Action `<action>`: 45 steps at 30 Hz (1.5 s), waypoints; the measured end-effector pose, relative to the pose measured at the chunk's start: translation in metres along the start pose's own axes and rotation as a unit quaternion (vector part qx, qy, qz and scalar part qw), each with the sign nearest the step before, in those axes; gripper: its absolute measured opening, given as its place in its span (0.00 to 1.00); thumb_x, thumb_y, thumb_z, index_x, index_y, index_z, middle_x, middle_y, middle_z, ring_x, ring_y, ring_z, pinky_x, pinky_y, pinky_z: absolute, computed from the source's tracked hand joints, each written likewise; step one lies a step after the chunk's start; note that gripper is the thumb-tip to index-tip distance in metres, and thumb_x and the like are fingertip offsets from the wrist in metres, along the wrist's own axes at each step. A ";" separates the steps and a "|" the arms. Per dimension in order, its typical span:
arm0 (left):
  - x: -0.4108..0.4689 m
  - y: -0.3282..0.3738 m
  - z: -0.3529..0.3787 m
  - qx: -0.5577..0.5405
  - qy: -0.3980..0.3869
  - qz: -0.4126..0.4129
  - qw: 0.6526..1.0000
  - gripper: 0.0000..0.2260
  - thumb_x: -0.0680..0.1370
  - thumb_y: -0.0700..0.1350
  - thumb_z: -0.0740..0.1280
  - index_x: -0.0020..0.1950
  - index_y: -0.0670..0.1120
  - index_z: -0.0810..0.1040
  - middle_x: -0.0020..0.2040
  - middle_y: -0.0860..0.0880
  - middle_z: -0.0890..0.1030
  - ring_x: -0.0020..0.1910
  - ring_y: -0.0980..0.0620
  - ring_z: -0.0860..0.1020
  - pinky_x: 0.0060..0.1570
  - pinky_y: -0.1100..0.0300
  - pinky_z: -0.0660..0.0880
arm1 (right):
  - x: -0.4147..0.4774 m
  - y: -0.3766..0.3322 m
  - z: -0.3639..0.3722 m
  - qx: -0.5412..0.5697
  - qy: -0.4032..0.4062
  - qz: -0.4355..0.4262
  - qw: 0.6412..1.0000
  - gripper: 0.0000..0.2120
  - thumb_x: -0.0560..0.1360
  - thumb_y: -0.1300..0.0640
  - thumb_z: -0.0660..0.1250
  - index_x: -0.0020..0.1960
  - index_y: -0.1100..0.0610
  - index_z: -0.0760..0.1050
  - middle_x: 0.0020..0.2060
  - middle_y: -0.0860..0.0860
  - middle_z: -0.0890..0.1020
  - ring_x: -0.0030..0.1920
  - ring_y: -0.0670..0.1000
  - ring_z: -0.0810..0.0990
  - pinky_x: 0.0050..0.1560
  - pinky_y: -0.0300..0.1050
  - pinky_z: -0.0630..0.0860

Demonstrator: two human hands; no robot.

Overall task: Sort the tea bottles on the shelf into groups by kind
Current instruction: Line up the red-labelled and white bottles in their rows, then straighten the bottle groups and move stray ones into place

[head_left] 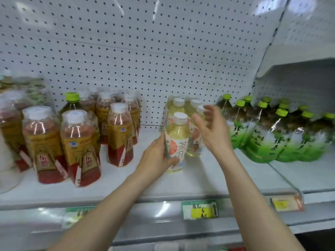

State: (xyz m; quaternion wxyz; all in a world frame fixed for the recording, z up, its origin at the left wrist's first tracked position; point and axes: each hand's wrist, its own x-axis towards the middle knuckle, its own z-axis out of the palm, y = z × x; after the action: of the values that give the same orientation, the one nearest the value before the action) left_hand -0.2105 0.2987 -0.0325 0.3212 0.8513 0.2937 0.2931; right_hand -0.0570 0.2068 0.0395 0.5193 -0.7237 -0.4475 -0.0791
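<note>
left hand (157, 154) gripping pale tea bottle (176, 142), upright, cap up

The green-capped bottles (282, 134) at right are smeared by motion blur, labels barely legible. The right hand (212, 129) hides the rear pale-yellow bottles (194, 105). The leftmost bottles (7, 113) are blurred and cut off by the frame edge. Price tags (199, 210) are unreadable.

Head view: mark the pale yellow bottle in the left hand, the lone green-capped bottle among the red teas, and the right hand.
pale yellow bottle (178, 134): head view, clear shoulder.
green-capped bottle (72, 96): head view, cap.
right hand (213, 129): head view, palm.
</note>
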 end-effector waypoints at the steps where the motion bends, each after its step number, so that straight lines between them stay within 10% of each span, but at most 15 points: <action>1: 0.004 -0.001 0.005 -0.004 0.004 -0.006 1.000 0.32 0.68 0.53 0.76 0.68 0.56 0.67 0.61 0.53 0.79 0.59 0.50 0.78 0.58 0.48 0.76 | 0.011 0.009 -0.010 -0.025 0.029 -0.005 0.999 0.27 0.75 0.39 0.67 0.70 0.50 0.68 0.64 0.48 0.75 0.61 0.49 0.76 0.62 0.55 0.75; 7: 0.040 -0.005 0.015 -0.017 0.033 -0.036 0.999 0.24 0.76 0.42 0.71 0.71 0.52 0.70 0.62 0.51 0.80 0.58 0.49 0.80 0.58 0.50 0.77 | 0.048 0.043 0.002 -0.100 -0.098 0.045 0.989 0.35 0.76 0.37 0.64 0.77 0.50 0.60 0.73 0.51 0.70 0.71 0.56 0.71 0.68 0.60 0.70; 17: 0.068 0.000 0.036 0.065 0.102 -0.107 0.987 0.39 0.64 0.60 0.77 0.69 0.55 0.61 0.64 0.54 0.75 0.60 0.47 0.77 0.55 0.46 0.76 | 0.051 0.063 0.009 -0.072 -0.117 -0.022 0.990 0.24 0.80 0.42 0.62 0.70 0.53 0.66 0.66 0.51 0.76 0.64 0.54 0.75 0.61 0.53 0.74; 22: 0.079 -0.002 0.031 0.004 0.022 -0.074 0.997 0.44 0.71 0.52 0.75 0.79 0.56 0.50 0.72 0.52 0.67 0.68 0.49 0.71 0.66 0.46 0.70 | 0.055 0.067 0.008 -0.066 -0.129 -0.023 0.989 0.22 0.79 0.41 0.62 0.67 0.53 0.69 0.62 0.51 0.78 0.60 0.53 0.77 0.56 0.51 0.75; 45: 0.072 -0.012 0.035 -0.060 0.044 -0.047 0.996 0.33 0.74 0.43 0.72 0.75 0.55 0.63 0.66 0.50 0.77 0.63 0.48 0.76 0.63 0.46 0.75 | 0.037 0.055 0.028 -0.085 -0.095 0.015 0.992 0.25 0.82 0.44 0.56 0.72 0.59 0.62 0.66 0.58 0.73 0.65 0.59 0.73 0.55 0.47 0.67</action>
State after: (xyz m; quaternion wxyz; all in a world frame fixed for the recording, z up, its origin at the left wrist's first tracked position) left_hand -0.1429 0.3422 -0.0404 0.3718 0.8021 0.3288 0.3321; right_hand -0.0047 0.2471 0.0108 0.4121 -0.7764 -0.4751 -0.0403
